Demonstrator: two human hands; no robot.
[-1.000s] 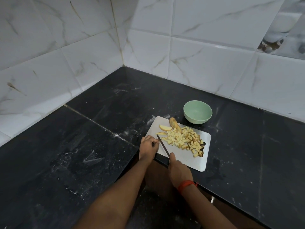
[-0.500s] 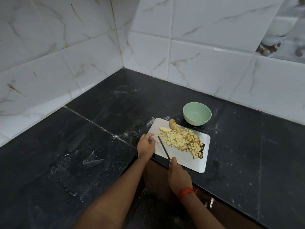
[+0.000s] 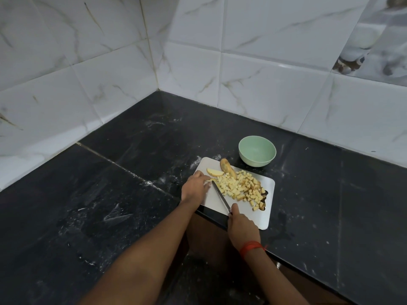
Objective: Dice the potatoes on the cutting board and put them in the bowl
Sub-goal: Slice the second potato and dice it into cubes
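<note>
1. cutting board (image 3: 246,208) lies on the dark counter (image 3: 110,205), near corner overhanging the counter's front edge.
2. diced potatoes (image 3: 237,187) piled mid-board, spread twd its right end; some dice lie over the handle slot there.
3. potato slice (image 3: 214,172) & skin-on potato piece (image 3: 226,168) at board's far-left corner.
4. bowl (image 3: 256,162) just beyond board's far edge, no potato in it.
5. left hand (image 3: 195,187) at board's left edge, fingertips on a thin potato strip (image 3: 211,179); pinch or press, can't tell.
6. right hand (image 3: 242,227), red thread (image 3: 251,247) on wrist, clamped on the knife (image 3: 220,197) handle at board's near edge; blade lies betw. left hand & pile.
7. tiled wall (image 3: 264,84) well behind board.
</note>
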